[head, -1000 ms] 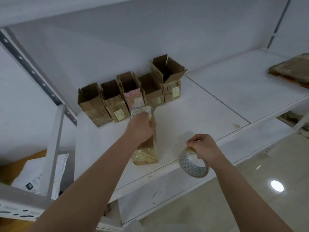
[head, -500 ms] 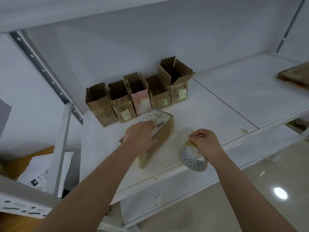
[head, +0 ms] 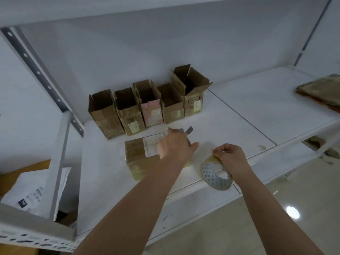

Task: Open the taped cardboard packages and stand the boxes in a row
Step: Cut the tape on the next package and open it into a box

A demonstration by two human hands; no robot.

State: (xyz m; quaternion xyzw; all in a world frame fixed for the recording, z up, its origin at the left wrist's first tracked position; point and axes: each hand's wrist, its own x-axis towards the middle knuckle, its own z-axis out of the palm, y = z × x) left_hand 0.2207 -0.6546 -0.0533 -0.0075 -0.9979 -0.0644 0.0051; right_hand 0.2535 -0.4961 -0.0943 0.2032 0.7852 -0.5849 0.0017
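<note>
White metal shelving, with odds and ends around it.

I see a white metal shelf board [head: 239,100] bolted to a grey perforated upright [head: 36,70] at the left; at its far right edge lies a flat, worn brown cardboard piece [head: 320,91]. Below left, a white plastic mailer bag with dark print [head: 33,192] leans beside a tan cardboard surface [head: 24,168] (its shape is mostly hidden). I make out a glossy beige floor [head: 257,218] at lower right, carrying a bright round light reflection [head: 292,212].
</note>
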